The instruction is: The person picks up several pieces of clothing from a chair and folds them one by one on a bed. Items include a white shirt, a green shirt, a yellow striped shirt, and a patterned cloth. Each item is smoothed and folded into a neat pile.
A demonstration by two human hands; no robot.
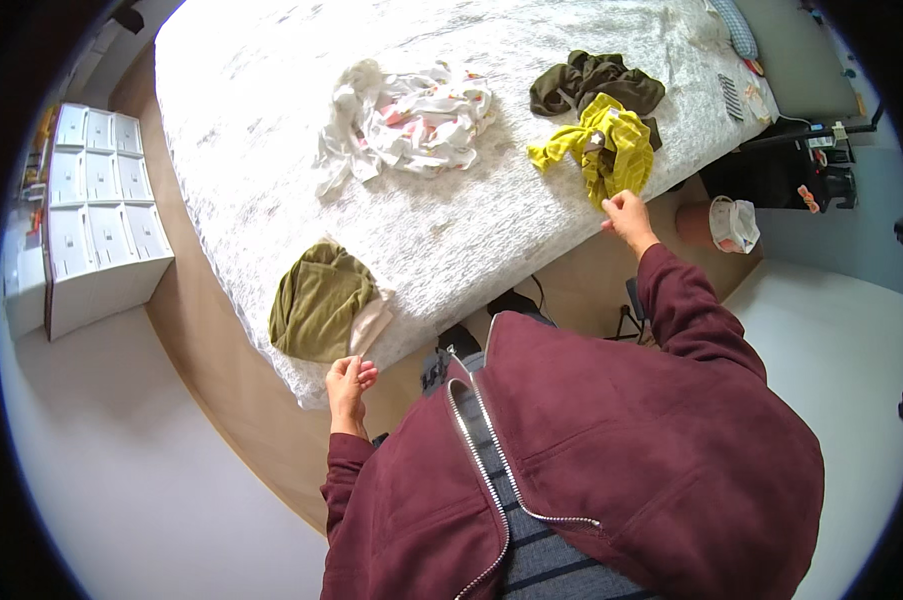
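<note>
The right hand (pixel 627 215) reaches out to the yellow cloth (pixel 601 148) on the bed (pixel 271 100); its fingers pinch the cloth's low end; the left hand (pixel 348 383) sits at the bed's near edge, fingers bent on the rim of the folded green cloth (pixel 319 300); a white pile (pixel 406 120) and a dark cloth (pixel 591 80) lie farther up.

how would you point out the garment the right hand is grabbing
On the white bed, look to the near right edge, where the right hand pinches a crumpled cloth. It is the yellow garment, bright against the dark olive garment just behind it.
</note>
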